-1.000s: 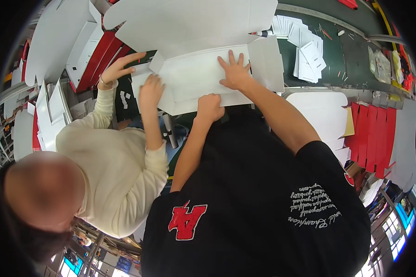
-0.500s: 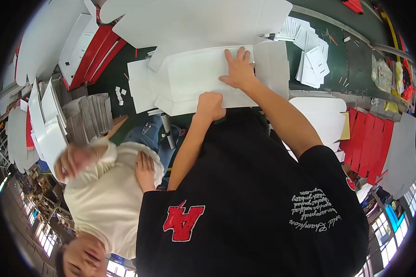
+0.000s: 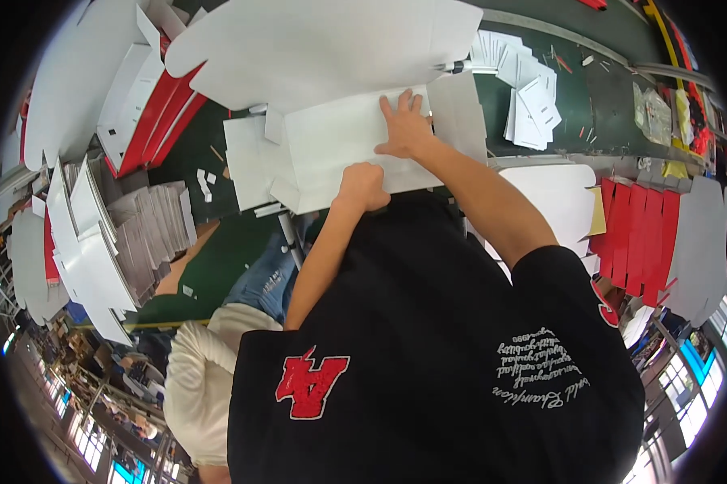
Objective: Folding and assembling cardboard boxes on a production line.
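Observation:
A white cardboard box blank (image 3: 331, 133), partly folded, lies on the table in front of me with its large far flap (image 3: 331, 48) standing away from me. My left hand (image 3: 362, 187) is closed over the near wall, knuckles up and fingers curled out of sight. Inside, toward the right end, my right hand (image 3: 405, 125) presses on the cardboard with its fingers spread and holds nothing. The right end panel (image 3: 460, 113) and the left end panel (image 3: 246, 157) both lie spread outward. Small corner tabs stand up at the left end.
White printed cards (image 3: 533, 105) lie fanned at the right on the green table (image 3: 577, 101). Red-and-white boxes (image 3: 149, 121) and stacked grey cardboard (image 3: 149, 226) stand at the left. Red folded cardboard (image 3: 633, 234) sits at the right. A person in white (image 3: 202, 387) is close on my left.
The far flap has swung somewhat toward the left, and the tabs at the left end stand more upright. Both hands keep their places on the box. The person beside me has turned and moved back.

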A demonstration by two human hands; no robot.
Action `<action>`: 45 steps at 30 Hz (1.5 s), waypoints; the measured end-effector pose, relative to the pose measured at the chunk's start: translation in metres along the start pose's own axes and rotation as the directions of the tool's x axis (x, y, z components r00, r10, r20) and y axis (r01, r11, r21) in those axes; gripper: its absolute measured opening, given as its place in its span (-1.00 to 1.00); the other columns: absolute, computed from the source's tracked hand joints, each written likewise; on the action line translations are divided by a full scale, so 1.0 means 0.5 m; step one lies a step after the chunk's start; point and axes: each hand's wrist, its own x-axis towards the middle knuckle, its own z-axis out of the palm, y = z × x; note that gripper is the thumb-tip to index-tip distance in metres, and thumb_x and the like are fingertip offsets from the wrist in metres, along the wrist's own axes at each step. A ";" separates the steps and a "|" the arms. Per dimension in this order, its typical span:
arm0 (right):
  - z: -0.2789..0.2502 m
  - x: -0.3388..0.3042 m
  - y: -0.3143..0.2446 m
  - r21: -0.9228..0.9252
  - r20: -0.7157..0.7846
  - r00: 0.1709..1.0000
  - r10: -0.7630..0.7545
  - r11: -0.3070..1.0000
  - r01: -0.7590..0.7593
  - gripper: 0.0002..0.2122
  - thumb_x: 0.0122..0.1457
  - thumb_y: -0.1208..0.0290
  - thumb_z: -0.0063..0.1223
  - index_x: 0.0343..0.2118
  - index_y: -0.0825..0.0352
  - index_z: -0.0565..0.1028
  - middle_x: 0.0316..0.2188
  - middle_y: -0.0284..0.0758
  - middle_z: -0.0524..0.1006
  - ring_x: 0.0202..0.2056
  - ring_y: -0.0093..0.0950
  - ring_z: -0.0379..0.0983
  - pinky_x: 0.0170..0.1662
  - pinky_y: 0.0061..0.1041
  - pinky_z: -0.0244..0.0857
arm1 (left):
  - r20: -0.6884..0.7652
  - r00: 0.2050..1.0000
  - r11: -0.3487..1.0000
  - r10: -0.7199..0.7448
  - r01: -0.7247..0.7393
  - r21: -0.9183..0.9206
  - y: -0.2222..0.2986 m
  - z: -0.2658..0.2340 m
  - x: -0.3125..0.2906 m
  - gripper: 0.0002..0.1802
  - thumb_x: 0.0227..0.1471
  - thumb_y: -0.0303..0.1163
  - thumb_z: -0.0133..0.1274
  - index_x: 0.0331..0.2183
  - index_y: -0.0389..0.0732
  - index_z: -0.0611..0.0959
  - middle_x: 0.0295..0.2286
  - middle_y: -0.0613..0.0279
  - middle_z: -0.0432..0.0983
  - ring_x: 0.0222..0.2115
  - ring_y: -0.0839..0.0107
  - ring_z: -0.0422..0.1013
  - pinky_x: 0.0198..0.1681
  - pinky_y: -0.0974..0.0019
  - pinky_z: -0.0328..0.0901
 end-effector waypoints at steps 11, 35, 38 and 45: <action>-0.082 0.015 0.306 0.981 -0.096 0.762 0.640 0.192 -0.037 -0.81 0.07 0.34 -0.03 -0.37 0.37 0.49 -0.51 -0.30 0.51 -0.46 -0.49 0.42 -0.38 -0.49 0.30 | 0.222 0.964 0.983 -0.146 0.167 -0.081 0.003 -0.040 0.012 -0.28 -0.28 0.27 0.09 -0.48 -0.30 0.63 -0.49 -0.02 0.52 -0.39 0.07 0.44 -0.31 0.16 0.32; -0.082 0.043 0.332 0.749 -0.435 0.899 -0.045 0.536 0.389 -0.81 -0.01 0.48 0.02 -0.30 0.41 0.44 -0.40 -0.15 0.48 -0.42 -0.28 0.39 -0.31 -0.46 0.29 | -0.046 0.944 0.814 -0.326 0.306 0.494 -0.007 0.011 0.070 0.44 -0.52 0.42 0.15 0.20 -0.25 -0.11 0.08 -0.57 -0.15 0.09 -0.39 -0.03 -0.32 -0.03 0.38; -0.050 0.036 0.322 0.846 -0.380 0.919 0.103 0.440 0.301 -0.79 -0.04 0.50 0.07 -0.30 0.40 0.45 -0.37 -0.22 0.51 -0.38 -0.42 0.42 -0.26 -0.48 0.31 | -0.025 0.948 0.788 -0.317 0.278 0.549 -0.004 0.010 0.066 0.45 -0.53 0.47 0.09 0.20 -0.26 -0.09 0.08 -0.57 -0.13 0.08 -0.37 0.01 -0.34 0.05 0.40; 0.022 0.003 0.268 0.977 -0.207 0.926 0.316 0.124 0.176 -0.84 0.06 0.55 0.04 -0.28 0.43 0.53 -0.40 -0.27 0.55 -0.39 -0.55 0.44 -0.32 -0.63 0.30 | 0.090 0.931 0.816 -0.354 0.260 0.517 0.006 -0.002 0.068 0.42 -0.43 0.38 0.12 0.16 -0.43 -0.13 0.04 -0.71 -0.27 0.10 -0.47 -0.15 -0.35 0.07 0.43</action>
